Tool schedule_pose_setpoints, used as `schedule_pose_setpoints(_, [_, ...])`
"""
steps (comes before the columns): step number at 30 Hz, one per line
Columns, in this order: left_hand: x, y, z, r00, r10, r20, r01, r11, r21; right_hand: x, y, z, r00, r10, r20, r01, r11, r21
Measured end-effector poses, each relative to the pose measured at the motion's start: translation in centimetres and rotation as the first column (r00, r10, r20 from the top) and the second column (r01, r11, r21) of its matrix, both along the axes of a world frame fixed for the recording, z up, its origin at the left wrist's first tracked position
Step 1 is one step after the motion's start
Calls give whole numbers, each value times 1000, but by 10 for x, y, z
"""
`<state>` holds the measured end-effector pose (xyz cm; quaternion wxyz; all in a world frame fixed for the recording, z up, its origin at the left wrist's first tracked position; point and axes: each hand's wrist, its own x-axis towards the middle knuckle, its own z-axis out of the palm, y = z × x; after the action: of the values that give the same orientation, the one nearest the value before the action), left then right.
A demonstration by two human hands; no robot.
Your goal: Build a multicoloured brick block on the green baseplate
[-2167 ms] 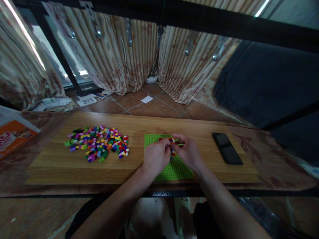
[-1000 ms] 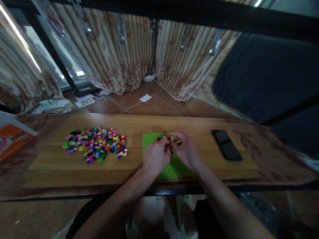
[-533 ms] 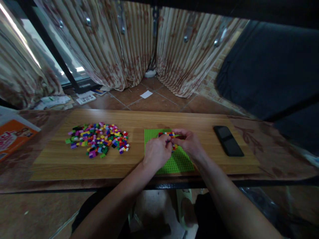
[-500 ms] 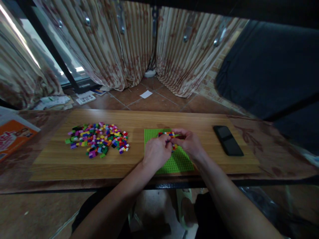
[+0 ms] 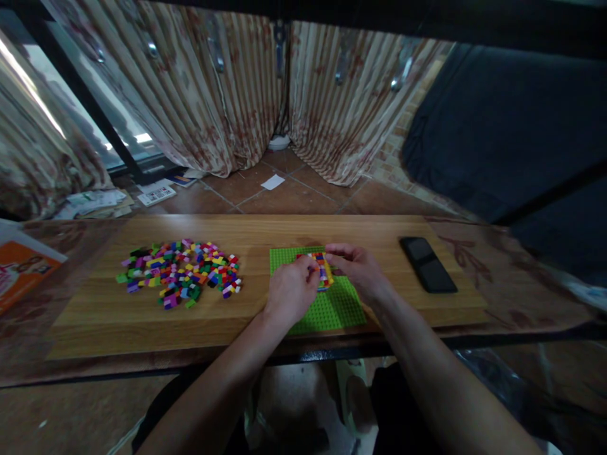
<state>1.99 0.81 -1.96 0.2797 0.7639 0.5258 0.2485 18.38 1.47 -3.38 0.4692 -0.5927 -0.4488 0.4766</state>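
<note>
Head view of two-handed work on a small multicoloured brick assembly point(image 5: 324, 273), which I observed remotely. The assembly sat on the upper middle part of a green studded baseplate point(image 5: 339, 309), itself lying on a wooden board point(image 5: 258, 272). The left hand point(image 5: 293, 291) was curled over the assembly's left side, its fingers bent inward and the thumb close to them; I could not tell whether a brick was pinched between the tips. The right hand point(image 5: 358, 268) stood at the assembly's right edge, loosely curved, with a gap between forefinger and thumb; I could not make out anything in its grasp. Well to the left I saw a spread of loose bricks point(image 5: 183, 272) in many colours. A black phone point(image 5: 429, 264) lay to the right, near the board's end.
</note>
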Motion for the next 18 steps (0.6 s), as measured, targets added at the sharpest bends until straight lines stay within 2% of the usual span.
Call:
schedule_pose_setpoints(4, [-2,1,0,999,-1,46,1,1000,11,1,2,0,999,-35,36,34,998,52])
schedule_pose_setpoints(7, [-3,5,0,973,13,232,6,997,-79,1,0,2,990,-95,109,66,969,238])
schedule_pose_setpoints(9, [-4,8,3,898,54,437,40,978,-203,0,-4,6,977,-94,192,16,927,375])
schedule_pose_setpoints(12, [-4,10,10,727,189,660,100,922,-375,-6,-13,14,938,-68,341,-128,845,519])
schedule_pose_setpoints(15, [-4,8,17,593,344,728,168,831,-530,-13,-20,20,884,-63,463,-239,791,564])
schedule_pose_setpoints(18, [-4,4,20,518,436,736,243,750,-615,-18,-22,20,826,-107,554,-284,770,571])
